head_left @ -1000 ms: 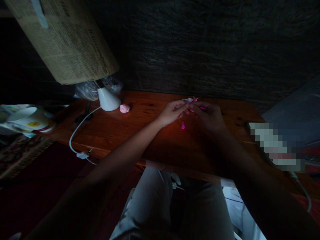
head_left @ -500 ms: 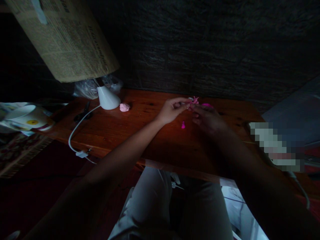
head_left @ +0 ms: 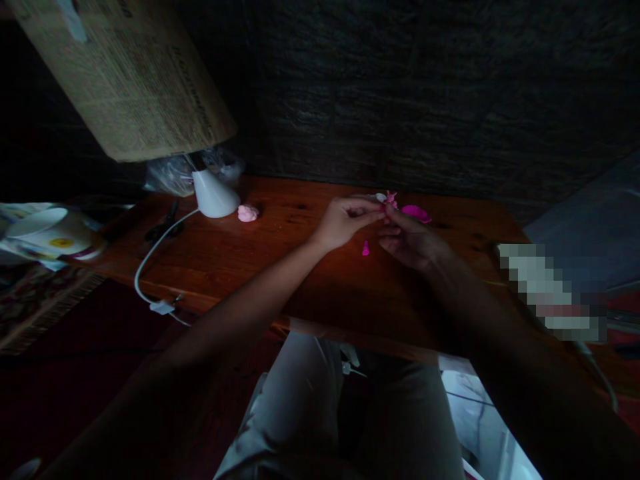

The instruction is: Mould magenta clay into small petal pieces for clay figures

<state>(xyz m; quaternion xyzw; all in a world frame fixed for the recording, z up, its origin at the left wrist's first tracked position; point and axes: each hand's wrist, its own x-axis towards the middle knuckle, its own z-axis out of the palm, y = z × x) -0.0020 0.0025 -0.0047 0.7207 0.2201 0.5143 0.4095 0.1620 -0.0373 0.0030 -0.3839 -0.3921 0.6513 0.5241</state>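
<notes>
My left hand [head_left: 345, 221] reaches over the wooden table, thumb and fingers closed in a pinch. Fingertip to fingertip with it is my right hand [head_left: 410, 240], its thumb and forefinger also pinched and its other fingers curled. What lies between the fingertips is too small and dark to make out. Just beyond them shows a pink, spiky-edged piece [head_left: 391, 199] beside a small whitish thing [head_left: 381, 197]; whether the fingers touch these I cannot tell. A flat bright-pink piece [head_left: 416, 213] lies behind my right hand. Nearer me rests a small magenta cone-like piece [head_left: 365, 249].
A pale pink lump [head_left: 247, 213] sits by a white lamp base [head_left: 216, 195] under a newsprint shade [head_left: 150, 87]. Dark scissors [head_left: 165, 227] and a white cable [head_left: 137, 267] are to its left. A paper cup [head_left: 50, 230] stands far left; a blurred-out device [head_left: 550, 293] lies right.
My right hand has turned slightly and its fingers have shifted, uncovering more of the flat bright-pink piece behind it. My left hand stays almost in place.
</notes>
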